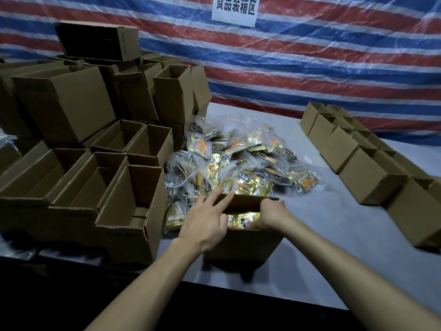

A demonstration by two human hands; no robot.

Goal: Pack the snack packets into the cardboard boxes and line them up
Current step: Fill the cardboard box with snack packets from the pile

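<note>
A small open cardboard box [241, 244] stands on the table in front of me, with gold snack packets [241, 219] showing inside it. My left hand [207, 220] lies over the box's left side, fingers straight, fingertips touching its far flap. My right hand [269, 215] curls its fingers over the box's right rim. Just behind the box lies a big heap of gold and black snack packets [238, 158] in clear bags.
Several open cardboard boxes [95, 163] are stacked on the left. A row of boxes [365, 163] lines the right side of the grey table [334, 259]. A red, white and blue striped tarp with a white sign [234, 8] hangs behind.
</note>
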